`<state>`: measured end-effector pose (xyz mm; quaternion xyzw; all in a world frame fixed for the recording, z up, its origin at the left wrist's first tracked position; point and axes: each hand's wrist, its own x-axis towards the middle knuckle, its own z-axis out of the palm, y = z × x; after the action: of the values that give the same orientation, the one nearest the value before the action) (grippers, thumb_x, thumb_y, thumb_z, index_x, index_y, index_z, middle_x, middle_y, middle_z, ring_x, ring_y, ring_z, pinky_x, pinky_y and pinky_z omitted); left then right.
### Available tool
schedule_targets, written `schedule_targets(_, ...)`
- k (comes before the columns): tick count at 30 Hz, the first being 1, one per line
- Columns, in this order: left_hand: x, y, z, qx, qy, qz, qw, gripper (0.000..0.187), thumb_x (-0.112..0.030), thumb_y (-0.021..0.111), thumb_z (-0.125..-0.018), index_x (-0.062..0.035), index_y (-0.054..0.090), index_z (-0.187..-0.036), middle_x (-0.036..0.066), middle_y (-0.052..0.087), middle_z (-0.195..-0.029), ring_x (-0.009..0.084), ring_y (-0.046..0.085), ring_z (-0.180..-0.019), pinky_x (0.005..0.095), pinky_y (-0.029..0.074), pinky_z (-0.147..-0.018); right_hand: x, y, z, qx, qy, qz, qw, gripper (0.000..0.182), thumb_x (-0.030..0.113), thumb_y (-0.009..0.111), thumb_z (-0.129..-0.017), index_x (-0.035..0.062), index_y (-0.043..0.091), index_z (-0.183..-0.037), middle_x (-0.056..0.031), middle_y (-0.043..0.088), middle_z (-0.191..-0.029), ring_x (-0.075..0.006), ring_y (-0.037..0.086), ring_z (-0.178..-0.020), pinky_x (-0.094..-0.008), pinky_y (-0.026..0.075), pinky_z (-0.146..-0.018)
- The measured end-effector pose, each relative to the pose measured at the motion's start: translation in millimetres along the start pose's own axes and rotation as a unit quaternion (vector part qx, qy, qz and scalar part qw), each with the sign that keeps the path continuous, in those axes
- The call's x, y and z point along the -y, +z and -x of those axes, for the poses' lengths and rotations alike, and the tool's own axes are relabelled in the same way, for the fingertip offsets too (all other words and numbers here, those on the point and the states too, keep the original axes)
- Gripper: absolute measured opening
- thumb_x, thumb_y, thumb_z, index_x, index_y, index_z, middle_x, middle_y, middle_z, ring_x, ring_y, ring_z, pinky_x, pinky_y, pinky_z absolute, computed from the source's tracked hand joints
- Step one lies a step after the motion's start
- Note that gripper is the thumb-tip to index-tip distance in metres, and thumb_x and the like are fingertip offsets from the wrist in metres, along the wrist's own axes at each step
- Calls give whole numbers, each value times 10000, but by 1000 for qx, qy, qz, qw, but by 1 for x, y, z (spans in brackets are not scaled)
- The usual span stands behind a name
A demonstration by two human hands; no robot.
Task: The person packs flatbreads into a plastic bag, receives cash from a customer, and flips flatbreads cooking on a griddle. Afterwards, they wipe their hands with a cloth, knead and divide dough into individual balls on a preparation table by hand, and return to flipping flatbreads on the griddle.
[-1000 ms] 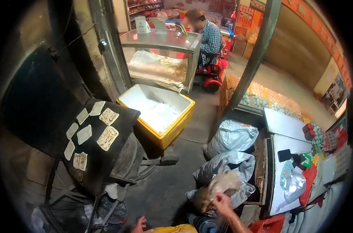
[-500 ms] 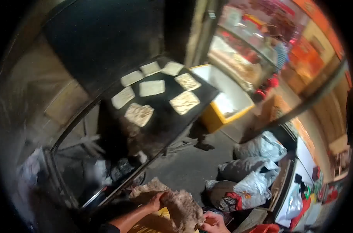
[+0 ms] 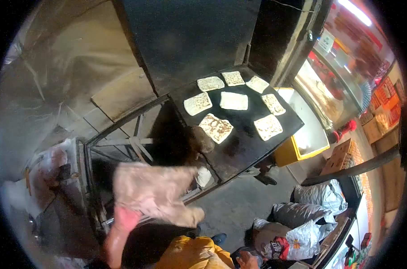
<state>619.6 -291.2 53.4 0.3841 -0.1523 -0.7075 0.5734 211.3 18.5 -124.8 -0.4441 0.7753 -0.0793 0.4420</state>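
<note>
My left hand grips a dirty pinkish-beige cloth by its near side. The cloth is spread out and blurred by motion over the dark frame left of the black griddle plate. Low at the bottom edge is my right hand, away from the cloth; its fingers seem loosely apart, with nothing visible in them, and part of it is cut off. Several square flatbreads lie on the plate, some with brown spots, such as the nearest flatbread. A dark round lump sits at the plate's left edge.
A yellow box with a white inside stands right of the plate. Several filled silvery sacks lie on the floor at lower right. Yellow fabric covers my lap area. An open metal frame adjoins the plate.
My left hand has swung the cloth up and left, toward the frame. My right hand has let go of the cloth. The view has turned, so the griddle sits farther right.
</note>
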Motion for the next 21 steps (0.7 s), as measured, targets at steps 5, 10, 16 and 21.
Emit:
schedule_targets(5, -48, -80, -48, 3, 103, 32, 994, 529, -381, 427, -996, -92, 386, -1437, 118, 460, -1438, 300, 472, -1297, 465, 400, -1083, -14, 9, -14, 50, 62, -121, 989, 414, 377, 692, -866, 43, 663, -1108, -191, 688, -1062, -365, 643, -1006, -437, 507, -851)
schedule_targets(10, -25, -108, -73, -117, 79, -15, 990, 483, -352, 425, -1003, -96, 421, -1413, 98, 479, -1421, 285, 493, -1270, 460, 400, -1072, -34, 17, -23, -7, -53, 72, 996, 414, 389, 686, -862, 59, 666, -1112, -206, 685, -1029, -367, 647, -982, -431, 510, -828)
schedule_targets(16, 30, -173, -99, -185, -20, -5, 983, 467, -396, 437, -999, -108, 466, -1366, 88, 561, -1316, 268, 543, -1208, 441, 456, -1014, -78, 34, -17, -42, -27, 36, 998, 376, 380, 661, -872, 51, 685, -1054, -197, 682, -927, -372, 647, -883, -441, 514, -757)
schedule_targets(21, 37, -153, -158, -140, -51, -23, 989, 414, -381, 448, -995, -137, 508, -1325, 51, 579, -1295, 244, 550, -1194, 433, 463, -988, -81, 42, 0, -15, 70, -45, 996, 314, 323, 594, -911, 44, 671, -1035, -145, 653, -854, -300, 610, -781, -384, 487, -669)
